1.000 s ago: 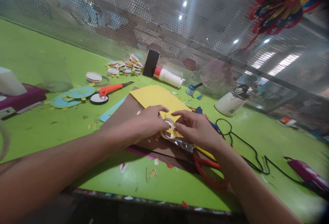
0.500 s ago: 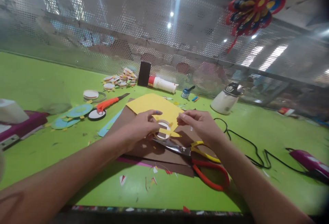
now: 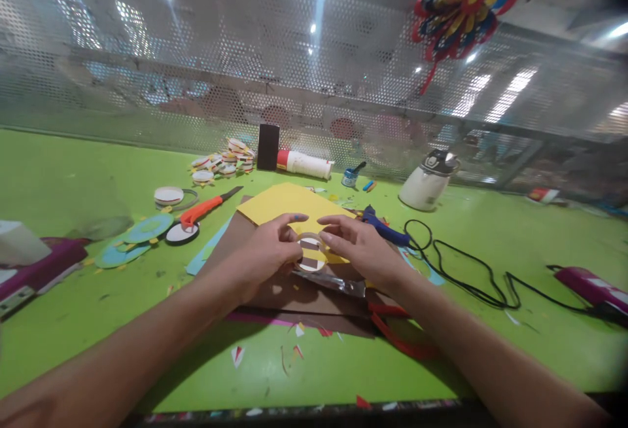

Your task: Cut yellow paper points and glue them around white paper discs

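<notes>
A small round white paper disc (image 3: 311,263) with brown and yellow stripes across it is held upright between my hands. My left hand (image 3: 275,245) is closed, its thumb and fingers gripping the disc's left edge. My right hand (image 3: 360,248) has its thumb at the disc's upper right edge, with the index finger curved above. Under the hands lie a yellow sheet (image 3: 284,199) and brown sheets (image 3: 235,238). Large scissors (image 3: 338,282) rest on the brown paper just below the disc, their red handle (image 3: 400,336) partly behind my right forearm.
A blue glue gun (image 3: 385,228) with a black cord lies right of the sheets. An orange cutter (image 3: 203,209), blue paper discs (image 3: 147,227) and a pile of striped discs (image 3: 228,160) are at left. Behind stand a dark box (image 3: 268,146), a white tube (image 3: 307,164) and a kettle (image 3: 426,182).
My right hand has moved left and down to the disc's edge. The disc now faces me more and shows its stripes. The glue gun has come into sight, and the view has shifted slightly.
</notes>
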`<state>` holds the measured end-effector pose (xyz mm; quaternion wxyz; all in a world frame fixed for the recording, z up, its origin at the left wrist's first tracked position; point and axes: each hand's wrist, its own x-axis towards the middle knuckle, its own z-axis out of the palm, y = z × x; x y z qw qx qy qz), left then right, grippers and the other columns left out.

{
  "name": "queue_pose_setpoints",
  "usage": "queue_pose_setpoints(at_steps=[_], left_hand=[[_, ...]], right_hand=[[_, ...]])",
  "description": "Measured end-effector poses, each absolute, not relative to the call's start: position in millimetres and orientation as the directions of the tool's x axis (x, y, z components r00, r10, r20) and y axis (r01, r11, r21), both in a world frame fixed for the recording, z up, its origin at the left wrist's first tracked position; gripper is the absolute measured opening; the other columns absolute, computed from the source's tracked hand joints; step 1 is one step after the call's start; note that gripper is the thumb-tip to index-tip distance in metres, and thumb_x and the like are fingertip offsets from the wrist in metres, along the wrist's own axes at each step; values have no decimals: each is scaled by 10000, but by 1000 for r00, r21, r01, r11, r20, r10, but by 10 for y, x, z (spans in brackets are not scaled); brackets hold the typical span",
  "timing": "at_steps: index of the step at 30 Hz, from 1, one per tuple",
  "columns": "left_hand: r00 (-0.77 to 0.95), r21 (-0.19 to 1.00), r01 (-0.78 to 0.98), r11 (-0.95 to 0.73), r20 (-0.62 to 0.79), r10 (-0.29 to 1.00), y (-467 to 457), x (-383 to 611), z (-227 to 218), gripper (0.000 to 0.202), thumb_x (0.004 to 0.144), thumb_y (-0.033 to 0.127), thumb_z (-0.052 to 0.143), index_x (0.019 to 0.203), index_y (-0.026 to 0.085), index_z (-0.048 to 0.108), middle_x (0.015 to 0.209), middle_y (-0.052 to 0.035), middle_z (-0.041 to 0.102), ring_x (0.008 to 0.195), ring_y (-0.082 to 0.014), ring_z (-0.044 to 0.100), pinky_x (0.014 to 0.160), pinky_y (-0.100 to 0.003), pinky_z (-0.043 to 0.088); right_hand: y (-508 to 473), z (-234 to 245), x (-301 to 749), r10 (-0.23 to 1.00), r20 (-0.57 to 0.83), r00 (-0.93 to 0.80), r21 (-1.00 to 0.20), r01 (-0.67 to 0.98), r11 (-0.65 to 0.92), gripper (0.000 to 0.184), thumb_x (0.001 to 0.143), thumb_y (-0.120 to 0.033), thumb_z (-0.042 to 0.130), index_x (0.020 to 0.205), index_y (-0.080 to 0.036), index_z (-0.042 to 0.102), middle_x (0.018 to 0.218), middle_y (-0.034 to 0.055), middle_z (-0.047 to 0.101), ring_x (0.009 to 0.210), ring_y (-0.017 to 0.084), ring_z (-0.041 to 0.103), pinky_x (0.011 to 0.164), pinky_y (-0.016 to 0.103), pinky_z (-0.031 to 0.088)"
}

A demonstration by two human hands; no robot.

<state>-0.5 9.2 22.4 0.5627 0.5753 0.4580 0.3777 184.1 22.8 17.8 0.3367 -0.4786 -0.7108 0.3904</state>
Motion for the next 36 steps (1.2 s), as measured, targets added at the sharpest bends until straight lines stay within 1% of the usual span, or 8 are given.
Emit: queue_pose_setpoints(at_steps=[4, 11, 15, 17, 21, 24, 30, 36], left_hand=[[277, 994, 95, 57, -81, 958, 89, -6, 231, 626, 635, 87, 560, 1253, 156, 485, 598, 81, 421, 491, -82, 424, 492, -226, 334], [294, 995, -78, 62, -37, 955, 88, -6, 205, 677, 624, 90, 607, 1280, 188, 469, 703, 38, 516, 547, -99, 492, 500, -228, 342], [338, 985, -162, 56, 2, 941, 82, -29, 190, 711, 645, 105, 636, 1319, 228, 449, 770, 13, 558, 587, -113, 542, 506, -225, 353], [353, 981, -189, 52, 18, 936, 76, -41, 190, 714, 658, 110, 642, 1330, 245, 446, 780, 10, 563, 606, -119, 562, 522, -227, 368], [361, 976, -214, 47, 35, 932, 60, -51, 198, 727, 661, 115, 658, 1342, 255, 445, 806, 1, 583, 602, -114, 571, 549, -233, 394], [361, 970, -239, 54, 37, 932, 55, -48, 205, 740, 656, 111, 663, 1347, 261, 444, 824, -3, 598, 580, -104, 562, 560, -239, 408], [360, 957, -266, 114, -12, 933, 72, -40, 225, 743, 630, 79, 650, 1330, 241, 460, 789, 3, 594, 583, -113, 566, 541, -233, 405], [347, 952, -283, 118, -13, 938, 97, -43, 203, 721, 622, 65, 642, 1307, 214, 470, 759, 7, 576, 592, -115, 553, 510, -220, 383]], right_hand=[[224, 167, 1846, 952, 96, -291, -921, 336, 195, 274, 863, -281, 573, 1108, -162, 602, 973, 78, 681, 872, 164, 631, 765, 314, 518], [188, 251, 1831, 948, -94, -306, -995, 50, -83, 283, 769, -290, 680, 1033, -194, 643, 885, 27, 648, 696, 126, 602, 616, 268, 511], [181, 285, 1841, 902, -187, -389, -961, -120, -251, 354, 699, -284, 741, 1028, -200, 644, 969, 55, 668, 777, 170, 646, 691, 325, 541], [172, 282, 1849, 884, -164, -438, -949, -174, -262, 357, 696, -282, 754, 1027, -195, 649, 1049, 76, 664, 868, 195, 653, 770, 343, 534], [143, 261, 1854, 847, -95, -523, -939, -236, -252, 281, 776, -256, 701, 1045, -185, 660, 1133, 91, 642, 1004, 221, 628, 887, 368, 497], [135, 246, 1846, 829, -61, -556, -933, -264, -246, 238, 814, -236, 663, 1047, -187, 665, 1161, 85, 631, 1057, 225, 607, 925, 370, 476], [156, 239, 1838, 850, -62, -524, -937, -262, -231, 216, 841, -261, 634, 1042, -192, 675, 1121, 74, 647, 983, 194, 620, 851, 327, 500], [203, 257, 1849, 914, -102, -394, -953, -225, -204, 274, 884, -390, 550, 1009, -182, 676, 895, 71, 665, 831, 185, 619, 757, 338, 494]])
